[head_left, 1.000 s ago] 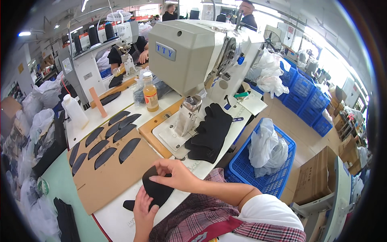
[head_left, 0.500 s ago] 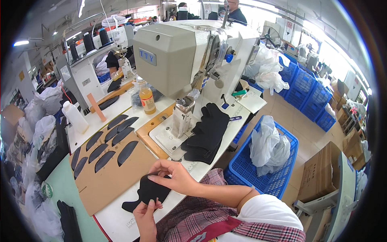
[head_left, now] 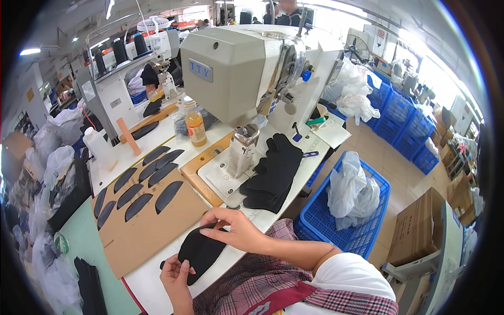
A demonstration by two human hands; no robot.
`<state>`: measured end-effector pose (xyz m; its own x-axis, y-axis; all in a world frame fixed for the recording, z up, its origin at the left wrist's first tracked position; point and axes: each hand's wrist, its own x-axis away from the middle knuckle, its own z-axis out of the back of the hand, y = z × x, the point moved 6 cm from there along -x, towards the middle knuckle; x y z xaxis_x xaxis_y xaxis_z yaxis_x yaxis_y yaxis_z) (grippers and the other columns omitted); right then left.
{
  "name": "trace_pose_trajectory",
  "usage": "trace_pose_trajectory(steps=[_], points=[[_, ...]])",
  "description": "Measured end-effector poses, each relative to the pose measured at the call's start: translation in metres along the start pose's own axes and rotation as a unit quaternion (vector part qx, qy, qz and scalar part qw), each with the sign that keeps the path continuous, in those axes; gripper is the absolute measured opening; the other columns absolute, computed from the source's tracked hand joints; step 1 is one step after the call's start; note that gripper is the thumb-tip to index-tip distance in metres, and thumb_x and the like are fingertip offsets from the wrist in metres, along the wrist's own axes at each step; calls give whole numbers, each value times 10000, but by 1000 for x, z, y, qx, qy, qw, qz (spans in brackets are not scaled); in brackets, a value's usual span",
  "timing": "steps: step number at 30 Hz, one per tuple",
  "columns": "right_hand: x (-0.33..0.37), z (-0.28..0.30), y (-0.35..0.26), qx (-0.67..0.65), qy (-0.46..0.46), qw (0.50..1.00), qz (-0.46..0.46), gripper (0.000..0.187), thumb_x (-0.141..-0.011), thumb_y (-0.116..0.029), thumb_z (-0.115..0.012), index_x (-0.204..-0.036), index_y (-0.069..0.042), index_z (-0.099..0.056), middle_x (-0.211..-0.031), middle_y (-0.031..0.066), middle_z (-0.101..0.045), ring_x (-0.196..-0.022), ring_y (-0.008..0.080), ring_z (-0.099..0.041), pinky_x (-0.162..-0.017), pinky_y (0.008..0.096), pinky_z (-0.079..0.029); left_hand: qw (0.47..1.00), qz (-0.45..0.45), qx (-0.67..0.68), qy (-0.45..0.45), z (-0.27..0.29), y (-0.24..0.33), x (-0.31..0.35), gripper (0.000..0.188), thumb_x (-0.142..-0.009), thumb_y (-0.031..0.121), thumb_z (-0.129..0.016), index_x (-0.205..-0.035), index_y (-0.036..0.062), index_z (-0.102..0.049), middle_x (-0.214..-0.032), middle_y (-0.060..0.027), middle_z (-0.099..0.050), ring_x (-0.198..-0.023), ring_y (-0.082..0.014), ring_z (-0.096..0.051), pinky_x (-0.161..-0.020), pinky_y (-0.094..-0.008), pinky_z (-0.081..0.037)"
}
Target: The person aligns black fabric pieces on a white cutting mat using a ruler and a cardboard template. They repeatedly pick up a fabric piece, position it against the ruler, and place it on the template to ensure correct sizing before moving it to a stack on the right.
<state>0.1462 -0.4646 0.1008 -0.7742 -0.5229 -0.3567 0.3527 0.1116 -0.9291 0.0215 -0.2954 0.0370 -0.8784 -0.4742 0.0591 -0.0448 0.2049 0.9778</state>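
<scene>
A black fabric piece (head_left: 203, 253) is stretched between my two hands, over the near edge of the white sewing table (head_left: 152, 270). My right hand (head_left: 237, 229) pinches its upper right edge between thumb and fingers. Lower down, my left hand (head_left: 177, 274) grips the opposite edge, and a small dark end of the piece pokes out beside it. Just left of my hands lies a cardboard sheet (head_left: 152, 231) bearing several black curved pieces (head_left: 138, 207). Beyond my right hand, a stack of black cut fabric pieces (head_left: 273, 176) rests beside the metal presser area of the sewing machine (head_left: 226, 73).
A bottle of amber liquid (head_left: 195, 128) and a white plastic bottle (head_left: 100, 148) stand at the back. To the right is a blue basket (head_left: 307, 220) with plastic bags (head_left: 349, 197). A cardboard box (head_left: 420, 220) sits farther right. Black strips (head_left: 90, 283) lie at lower left.
The black piece has been turned, so a broader face shows and its narrow end is mostly covered. My left hand has moved left along it; my right hand still pinches the upper edge.
</scene>
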Motion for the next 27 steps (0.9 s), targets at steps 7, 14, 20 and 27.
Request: trace_pose_trajectory(steps=[7, 14, 20, 27], points=[[3, -7, -7, 14, -39, 999, -31, 179, -866, -103, -717, -983, 19, -660, -896, 58, -664, -769, 127, -614, -722, 264, -502, 998, 7, 56, 15, 15, -9, 0, 144, -893, 33, -667, -959, 11, -542, -813, -44, -579, -684, -120, -568, -662, -252, -479], [8, -10, -12, 38, -35, 999, -15, 203, -845, -72, -744, -1020, 4, -674, -897, 33, -647, -769, 105, -600, -715, 244, -501, 998, -54, 1, 39, 15, 3, 1, 111, -909, 29, -638, -957, 18, -538, -802, -26, -551, -668, -102, -542, -643, -233, -460], [5, -7, -7, 76, -15, 996, -50, 193, -815, -67, -768, -987, -14, -696, -883, 35, -693, -810, 86, -629, -742, 251, -508, 983, -118, -119, 76, 27, 13, 4, 95, -891, 17, -658, -898, 11, -563, -789, -12, -542, -690, -83, -539, -628, -219, -436], [20, 5, 22, -4, 28, 992, -121, 101, -832, -49, -741, -912, 0, -705, -848, 11, -694, -747, 71, -616, -711, 232, -496, 990, -13, -108, 94, 30, 14, 19, 129, -834, 12, -726, -909, -23, -628, -825, -23, -619, -721, -79, -564, -655, -216, -445]])
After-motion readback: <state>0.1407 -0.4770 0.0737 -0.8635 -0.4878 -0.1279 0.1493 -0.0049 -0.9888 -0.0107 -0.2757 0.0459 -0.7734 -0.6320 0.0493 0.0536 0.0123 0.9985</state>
